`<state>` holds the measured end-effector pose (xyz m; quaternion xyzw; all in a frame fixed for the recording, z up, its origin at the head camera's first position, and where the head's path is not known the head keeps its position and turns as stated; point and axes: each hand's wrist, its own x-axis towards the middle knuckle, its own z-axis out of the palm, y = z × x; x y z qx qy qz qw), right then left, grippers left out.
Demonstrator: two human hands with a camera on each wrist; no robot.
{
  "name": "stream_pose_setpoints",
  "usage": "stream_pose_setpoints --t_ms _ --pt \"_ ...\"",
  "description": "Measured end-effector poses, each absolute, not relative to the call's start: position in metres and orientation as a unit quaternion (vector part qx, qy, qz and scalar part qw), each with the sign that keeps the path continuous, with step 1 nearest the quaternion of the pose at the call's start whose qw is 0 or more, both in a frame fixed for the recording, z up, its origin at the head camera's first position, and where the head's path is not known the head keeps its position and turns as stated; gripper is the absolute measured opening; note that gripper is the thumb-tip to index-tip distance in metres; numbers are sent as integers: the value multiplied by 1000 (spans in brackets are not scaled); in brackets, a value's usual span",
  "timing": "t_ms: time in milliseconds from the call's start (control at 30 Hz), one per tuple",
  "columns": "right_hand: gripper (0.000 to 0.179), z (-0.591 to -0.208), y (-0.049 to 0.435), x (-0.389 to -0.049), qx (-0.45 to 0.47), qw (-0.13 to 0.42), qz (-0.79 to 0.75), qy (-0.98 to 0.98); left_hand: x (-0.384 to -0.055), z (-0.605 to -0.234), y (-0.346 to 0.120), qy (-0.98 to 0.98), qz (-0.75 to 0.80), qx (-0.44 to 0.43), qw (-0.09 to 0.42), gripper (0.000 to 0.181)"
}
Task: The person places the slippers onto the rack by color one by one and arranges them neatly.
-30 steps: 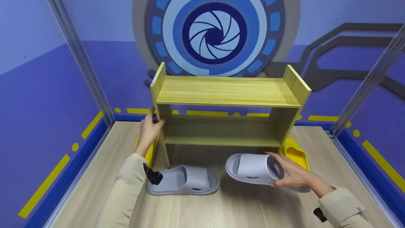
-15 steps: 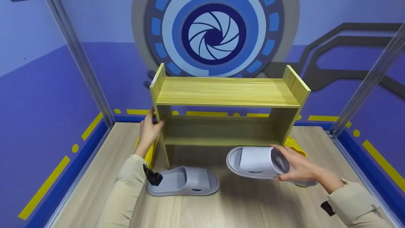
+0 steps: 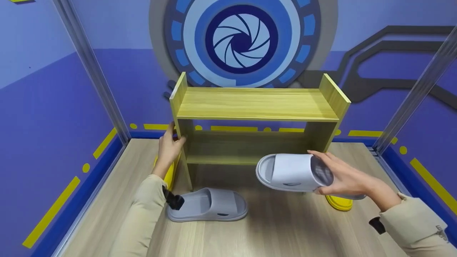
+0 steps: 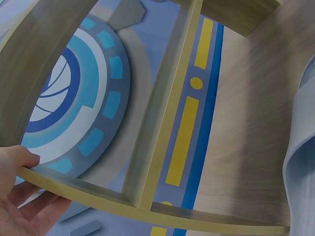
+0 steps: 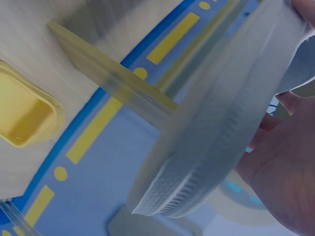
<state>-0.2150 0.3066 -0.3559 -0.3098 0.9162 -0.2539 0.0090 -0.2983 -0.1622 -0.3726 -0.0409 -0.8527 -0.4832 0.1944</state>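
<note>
My left hand [image 3: 169,147] grips the left side panel of a light wooden shelf rack [image 3: 250,103]; in the left wrist view the thumb [image 4: 22,156] lies on one face and the fingers behind. My right hand [image 3: 344,175] holds a grey slide slipper [image 3: 294,169] by its strap opening, raised off the floor in front of the rack's middle board. From the right wrist the slipper's sole edge [image 5: 216,128] shows close up. A matching grey slipper [image 3: 209,205] lies on the floor at the rack's front left.
One yellow slipper [image 3: 340,202] is on the floor at the right, partly behind the held slipper; another yellow one [image 3: 169,175] shows behind my left wrist. Metal posts [image 3: 96,71] and blue-purple walls [image 3: 39,142] enclose the wooden floor [image 3: 278,232].
My right hand has lifted the grey slipper upward and slightly right, up to the level of the lower board. My left hand keeps its place on the rack.
</note>
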Motion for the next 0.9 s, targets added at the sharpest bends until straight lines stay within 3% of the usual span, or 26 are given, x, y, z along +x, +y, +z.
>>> stream_pose_setpoints --t_ms 900 --pt "90 -269 292 -217 -326 -56 -205 921 -300 -373 -162 -855 -482 -35 187 52"
